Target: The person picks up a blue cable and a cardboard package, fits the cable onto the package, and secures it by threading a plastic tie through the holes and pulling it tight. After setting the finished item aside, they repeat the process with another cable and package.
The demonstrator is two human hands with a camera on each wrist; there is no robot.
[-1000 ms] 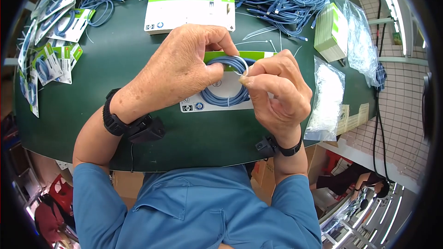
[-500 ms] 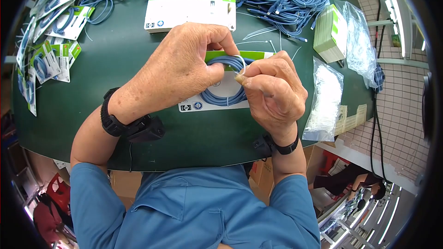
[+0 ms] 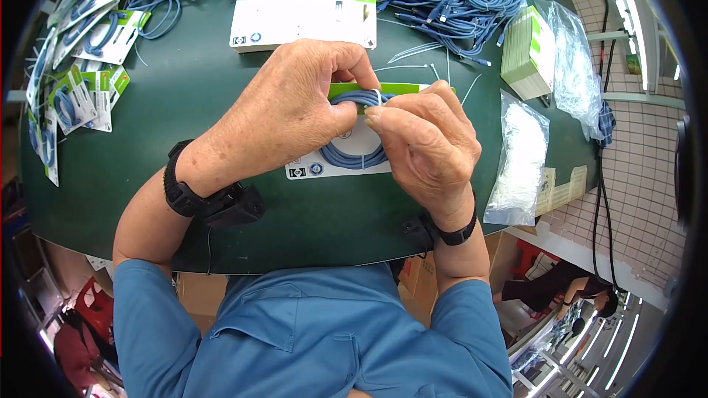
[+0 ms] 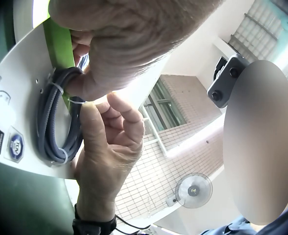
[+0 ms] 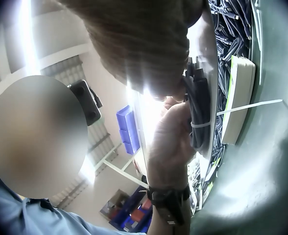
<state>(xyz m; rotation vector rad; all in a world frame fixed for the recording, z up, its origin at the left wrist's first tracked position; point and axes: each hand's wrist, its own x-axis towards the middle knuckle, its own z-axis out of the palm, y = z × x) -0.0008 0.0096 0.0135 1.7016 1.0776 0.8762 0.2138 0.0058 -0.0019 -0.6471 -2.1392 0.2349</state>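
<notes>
A coil of blue cable (image 3: 346, 158) lies against a white and green backing card (image 3: 299, 171), bound at its lower side by a thin tie. My left hand (image 3: 291, 99) grips the coil and card at their upper left, with the thumb over the cable. Across the top right of the coil runs a white cable tie (image 3: 379, 96). My right hand (image 3: 435, 140) pinches this tie between thumb and forefinger, close beside the left fingertips. In the left wrist view the tie (image 4: 76, 102) passes between the two hands. A tie end (image 5: 251, 105) sticks out behind the card in the right wrist view.
A stack of backing cards (image 3: 302, 18) stands beyond the hands, another stack (image 3: 527, 51) to the right. Blue cables (image 3: 457, 0) heap along the back. Loose ties (image 3: 417, 51), a bag of white pieces (image 3: 520, 155) and finished carded cables (image 3: 74, 103) lie around.
My right hand has moved left, closer to the left hand. The tie's rounded loop has narrowed and now sits near the cable. The left hand keeps its hold.
</notes>
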